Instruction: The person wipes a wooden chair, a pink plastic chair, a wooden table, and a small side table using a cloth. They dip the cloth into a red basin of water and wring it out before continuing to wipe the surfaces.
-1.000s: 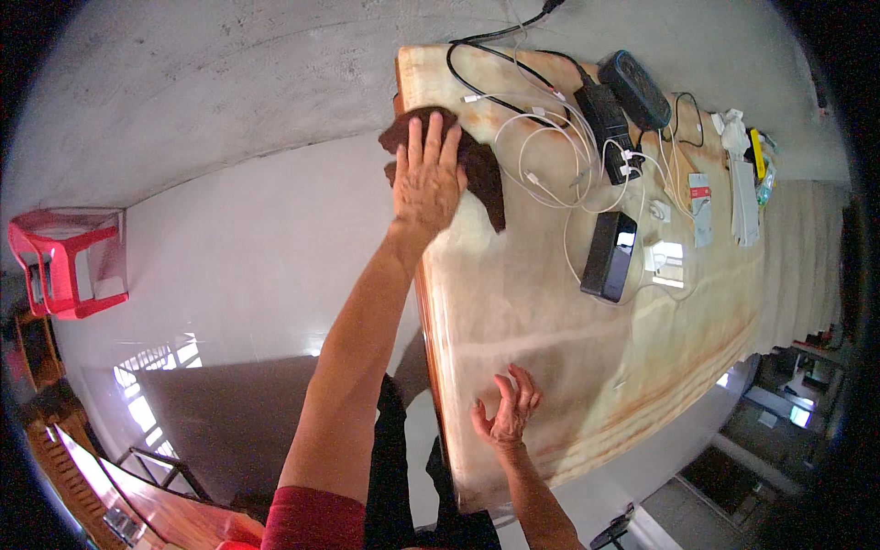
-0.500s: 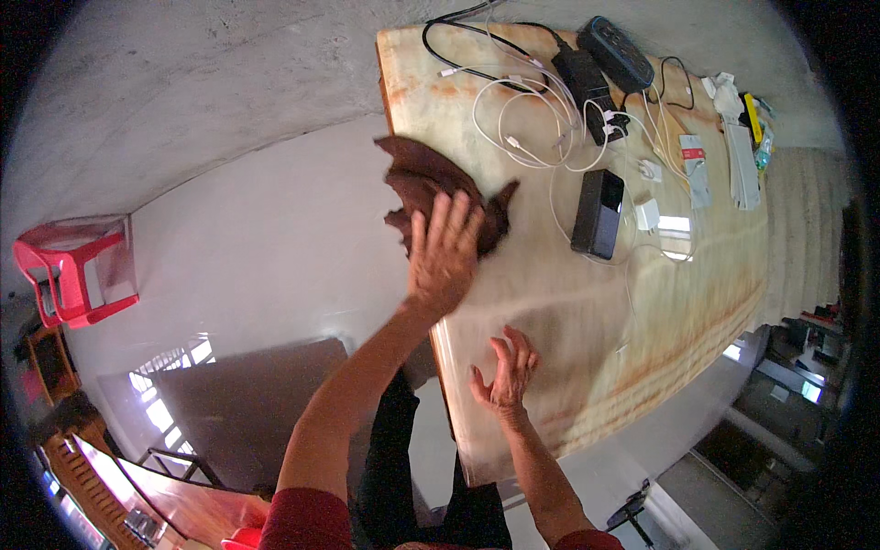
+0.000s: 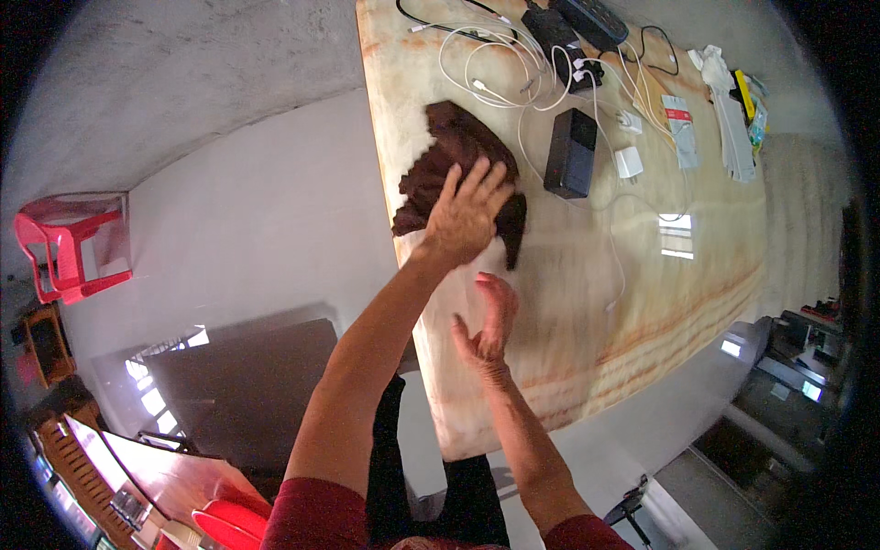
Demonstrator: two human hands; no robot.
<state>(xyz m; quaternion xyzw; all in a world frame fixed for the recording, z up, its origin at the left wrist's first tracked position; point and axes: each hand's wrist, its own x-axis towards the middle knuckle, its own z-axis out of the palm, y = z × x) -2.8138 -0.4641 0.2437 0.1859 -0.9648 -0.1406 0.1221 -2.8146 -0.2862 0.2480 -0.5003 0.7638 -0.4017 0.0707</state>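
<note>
A dark brown cloth lies crumpled on the glossy marble-patterned table, near its left edge. My left hand rests on the cloth with fingers spread, palm down. Just below and to the right, my right hand hovers over or lightly meets the table, thumb apart from the fingers and nothing held. One corner of the cloth hangs down toward my right hand.
Right of the cloth stands a black power bank. Beyond it are tangled white cables, a black power strip and white charger plugs. A red plastic chair is at far left.
My left hand has moved right with the cloth, which is now spread wider and turned on the table. My right hand has moved up closer to it. The view has shifted slightly.
</note>
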